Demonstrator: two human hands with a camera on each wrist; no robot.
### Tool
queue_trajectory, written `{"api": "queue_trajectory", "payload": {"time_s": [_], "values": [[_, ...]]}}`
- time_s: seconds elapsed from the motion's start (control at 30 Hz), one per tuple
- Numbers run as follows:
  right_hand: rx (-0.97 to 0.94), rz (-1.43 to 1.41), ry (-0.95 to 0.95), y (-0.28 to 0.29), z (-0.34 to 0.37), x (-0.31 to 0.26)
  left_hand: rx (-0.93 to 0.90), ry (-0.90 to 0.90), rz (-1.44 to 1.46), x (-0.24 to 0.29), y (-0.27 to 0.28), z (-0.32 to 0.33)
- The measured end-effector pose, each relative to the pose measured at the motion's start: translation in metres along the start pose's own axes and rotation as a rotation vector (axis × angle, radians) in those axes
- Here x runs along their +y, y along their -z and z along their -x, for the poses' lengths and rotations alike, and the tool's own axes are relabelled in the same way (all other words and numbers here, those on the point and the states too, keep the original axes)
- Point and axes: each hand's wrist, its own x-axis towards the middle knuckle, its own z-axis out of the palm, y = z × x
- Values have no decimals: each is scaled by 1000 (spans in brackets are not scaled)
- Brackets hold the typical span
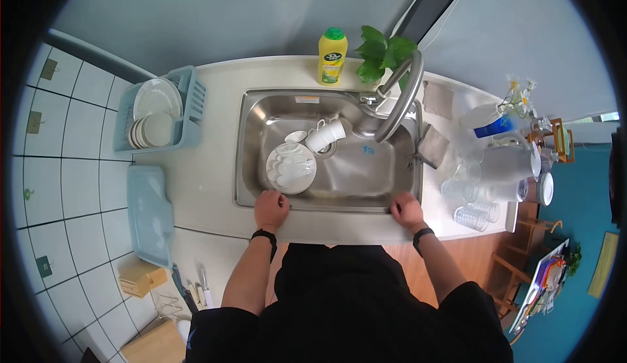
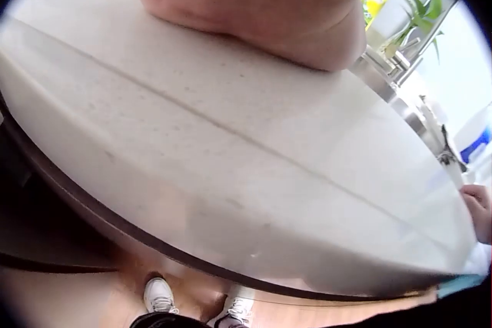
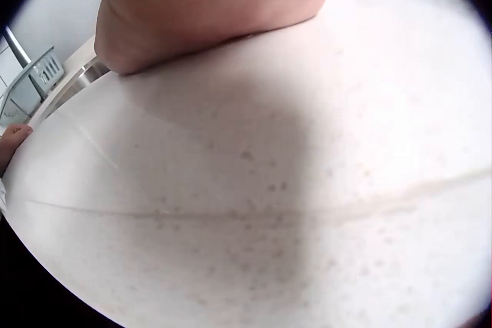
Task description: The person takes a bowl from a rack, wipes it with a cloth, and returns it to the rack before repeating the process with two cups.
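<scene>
My left hand [image 1: 271, 210] rests at the sink's front edge, fingers loosely curled with nothing in them; its heel [image 2: 261, 9] lies on the counter in the left wrist view. Farther right along that edge rests my right hand [image 1: 407, 211], also loosely curled and holding nothing, its heel [image 3: 215, 9] on the counter in the right wrist view. Between and beyond them is the metal sink [image 1: 353, 173]. In its left half sits a stack of plates [image 1: 275, 181] with white spoons [image 1: 292, 170] on top, beside a small bowl [image 1: 296, 136] and white cups [image 1: 326, 135].
A yellow bottle [image 1: 331, 62] and a plant [image 1: 373, 56] stand behind the sink, near the curved faucet [image 1: 410, 95]. Grey cloths [image 1: 434, 146] lie to its right, with glasses [image 1: 471, 216] and a pitcher [image 1: 509, 164] beyond. A dish rack [image 1: 194, 108] holds plates at left.
</scene>
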Motion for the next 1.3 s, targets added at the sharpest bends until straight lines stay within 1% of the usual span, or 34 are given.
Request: {"api": "queue_trajectory", "payload": {"time_s": [0.13,0.2,0.27,0.37,0.43,0.8,0.93,1.07,1.23,1.3], "values": [[3,22,-38,-2,0,-3,-15,-15,21,-2,2,-3],[4,52,-3,-3,0,-2,-5,-17,37,-3,-1,1],[-38,71,-27,0,1,-5,-6,-15,54,-3,-3,4],[0,51,-25,-3,-2,-7,20,-38,56,-6,-1,0],[-13,64,-24,-2,-1,-7,33,-31,61,-6,0,3],[-8,79,-46,-7,-1,-2,-17,-4,20,-5,1,2],[-32,79,-81,-5,2,-4,-7,-27,17,-6,0,2],[-16,62,-102,-2,0,-9,-24,-27,7,-4,1,0],[-20,66,-103,-4,2,-3,-53,-8,13,-6,-1,2],[-28,50,-107,-5,1,-2,-34,-27,29,-6,0,1]]}}
